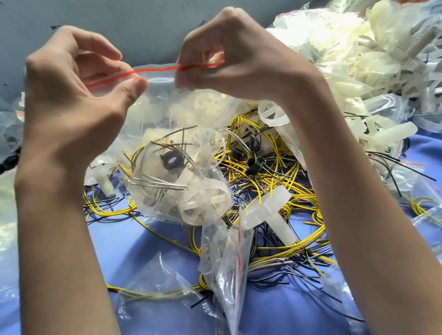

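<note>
Bright, cool light comes in from the upper right and blows out the pile of white plastic parts (344, 42). Whole shot's kinda soft, with wide-lens stretching at the edges.

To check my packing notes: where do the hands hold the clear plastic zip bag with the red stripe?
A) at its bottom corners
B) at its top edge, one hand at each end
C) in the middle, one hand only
B: the left hand and the right hand each pinch the top edge of the clear plastic zip bag, which hangs below them.
</note>
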`<state>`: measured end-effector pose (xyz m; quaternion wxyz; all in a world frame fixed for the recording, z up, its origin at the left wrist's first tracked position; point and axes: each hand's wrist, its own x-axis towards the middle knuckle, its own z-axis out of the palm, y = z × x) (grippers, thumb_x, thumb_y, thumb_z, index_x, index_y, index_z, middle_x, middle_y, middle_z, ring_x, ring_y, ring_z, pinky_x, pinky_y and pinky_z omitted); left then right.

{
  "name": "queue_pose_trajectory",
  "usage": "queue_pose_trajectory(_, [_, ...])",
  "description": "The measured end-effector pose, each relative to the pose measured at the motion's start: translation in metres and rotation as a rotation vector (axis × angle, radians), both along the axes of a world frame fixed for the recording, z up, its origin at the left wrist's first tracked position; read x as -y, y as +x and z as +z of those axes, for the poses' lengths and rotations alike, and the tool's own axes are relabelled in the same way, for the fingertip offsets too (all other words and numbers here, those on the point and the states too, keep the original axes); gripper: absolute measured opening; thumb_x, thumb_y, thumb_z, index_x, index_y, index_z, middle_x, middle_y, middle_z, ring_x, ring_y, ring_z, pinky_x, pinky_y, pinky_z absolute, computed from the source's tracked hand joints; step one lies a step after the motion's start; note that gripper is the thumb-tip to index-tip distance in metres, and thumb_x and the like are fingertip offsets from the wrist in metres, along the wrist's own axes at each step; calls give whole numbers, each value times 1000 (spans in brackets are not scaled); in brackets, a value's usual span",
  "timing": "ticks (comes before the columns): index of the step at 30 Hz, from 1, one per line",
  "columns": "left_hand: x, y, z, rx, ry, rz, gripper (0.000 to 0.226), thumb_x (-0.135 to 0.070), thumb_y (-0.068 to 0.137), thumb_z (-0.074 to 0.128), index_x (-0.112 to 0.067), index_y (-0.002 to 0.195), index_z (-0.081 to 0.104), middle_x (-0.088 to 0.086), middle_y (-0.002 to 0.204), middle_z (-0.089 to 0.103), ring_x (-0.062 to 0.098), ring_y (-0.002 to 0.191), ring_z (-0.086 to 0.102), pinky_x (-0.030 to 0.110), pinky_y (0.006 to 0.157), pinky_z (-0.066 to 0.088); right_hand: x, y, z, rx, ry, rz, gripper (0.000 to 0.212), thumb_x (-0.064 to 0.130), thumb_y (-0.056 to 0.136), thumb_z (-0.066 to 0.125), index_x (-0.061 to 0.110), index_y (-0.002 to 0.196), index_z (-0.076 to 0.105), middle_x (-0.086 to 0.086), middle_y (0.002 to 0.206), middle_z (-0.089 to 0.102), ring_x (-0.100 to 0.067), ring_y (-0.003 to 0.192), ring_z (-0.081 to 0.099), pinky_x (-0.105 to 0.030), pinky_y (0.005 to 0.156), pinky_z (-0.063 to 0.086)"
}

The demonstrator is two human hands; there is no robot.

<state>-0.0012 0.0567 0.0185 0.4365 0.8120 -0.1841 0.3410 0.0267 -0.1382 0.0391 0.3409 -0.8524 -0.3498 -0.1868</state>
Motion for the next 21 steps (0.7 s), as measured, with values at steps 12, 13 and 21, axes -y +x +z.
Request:
queue_pose_trajectory(12, [20, -1, 4, -38, 91, -90, 33, -22, 72, 78, -37, 86, 51, -15, 78, 66, -6, 72, 67, 10, 72, 51, -2, 3, -2, 16, -74, -25, 14, 16, 85, 63, 8, 86, 74, -9, 73, 67, -19, 70, 58, -26, 65, 44])
queue_pose_trajectory(13, [24, -1, 3, -36, 95, -100, 33, -24, 71, 78, -37, 86, 52, -14, 76, 66, -5, 69, 66, 11, 70, 51, -3, 4, -2, 5, -85, -16, 13, 16, 85, 62, 9, 87, 73, -7, 74, 67, -16, 69, 58, -25, 65, 45])
queue_pose_trajectory(21, [25, 0, 3, 1, 84, -5, 28, -20, 72, 80, -36, 80, 58, -19, 78, 65, -8, 74, 66, 11, 76, 50, 9, 8, -4, -90, -77, 15, 12, 22, 87, 66, 11, 85, 71, -2, 74, 70, -5, 64, 58, -30, 70, 51])
